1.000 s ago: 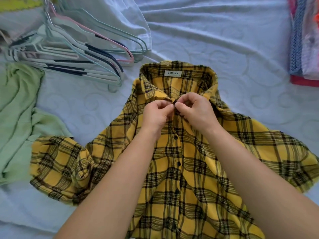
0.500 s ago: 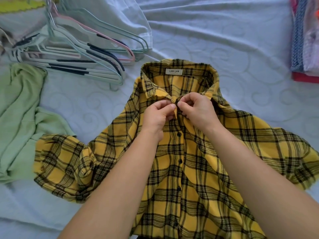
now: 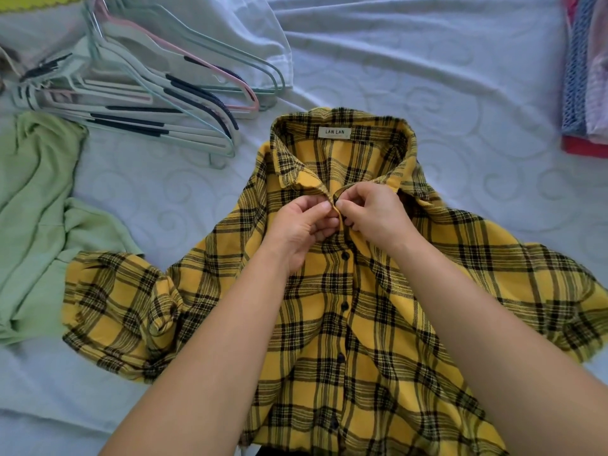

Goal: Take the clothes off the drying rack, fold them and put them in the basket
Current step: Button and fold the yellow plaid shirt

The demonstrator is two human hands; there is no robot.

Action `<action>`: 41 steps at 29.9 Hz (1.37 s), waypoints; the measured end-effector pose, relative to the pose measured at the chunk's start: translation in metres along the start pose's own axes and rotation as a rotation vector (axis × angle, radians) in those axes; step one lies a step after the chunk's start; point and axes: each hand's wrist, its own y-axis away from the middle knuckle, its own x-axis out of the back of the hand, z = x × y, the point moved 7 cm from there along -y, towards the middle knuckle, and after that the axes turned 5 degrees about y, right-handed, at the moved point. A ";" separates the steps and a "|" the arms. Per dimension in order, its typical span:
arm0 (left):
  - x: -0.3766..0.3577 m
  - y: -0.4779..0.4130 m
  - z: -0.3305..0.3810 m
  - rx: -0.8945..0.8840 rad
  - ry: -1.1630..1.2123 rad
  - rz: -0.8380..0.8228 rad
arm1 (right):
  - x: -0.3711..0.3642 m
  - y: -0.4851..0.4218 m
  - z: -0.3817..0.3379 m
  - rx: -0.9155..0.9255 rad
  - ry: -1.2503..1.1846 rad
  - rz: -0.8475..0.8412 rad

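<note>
A yellow and black plaid shirt (image 3: 378,317) lies front up on the bed, collar away from me, sleeves spread to both sides. Its lower buttons are fastened. My left hand (image 3: 302,225) pinches the left edge of the placket just below the collar. My right hand (image 3: 371,215) pinches the right edge at the same spot, fingertips almost meeting. The button between them is hidden by my fingers.
A pile of several plastic hangers (image 3: 138,103) lies at the upper left. A light green garment (image 3: 36,205) lies crumpled at the left. A stack of folded clothes (image 3: 585,77) sits at the right edge. The pale quilted bed sheet (image 3: 460,93) covers everything else.
The shirt and my hands have shifted slightly in the view. My fingers have worked a little at the top button; both hands stay on the placket.
</note>
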 end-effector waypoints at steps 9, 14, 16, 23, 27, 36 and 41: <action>-0.006 -0.002 0.024 -0.278 -0.476 -0.020 | 0.000 0.001 0.004 -0.091 -0.104 -0.072; 0.000 -0.001 0.011 -0.156 -0.251 -0.037 | 0.002 -0.005 -0.006 0.032 0.119 0.004; -0.001 -0.001 0.006 -0.064 -0.173 -0.033 | 0.001 -0.005 -0.007 0.071 0.151 0.032; -0.003 -0.005 0.000 0.150 0.037 -0.093 | 0.002 0.007 -0.010 0.239 0.204 0.077; 0.009 -0.007 -0.009 0.116 -0.035 -0.001 | -0.003 0.009 0.016 0.108 0.218 0.097; 0.025 -0.030 0.026 0.085 0.013 0.324 | 0.028 0.008 0.040 -0.040 0.292 0.408; 0.009 -0.030 0.027 0.165 0.216 0.316 | 0.043 0.002 0.053 -0.125 -0.240 0.468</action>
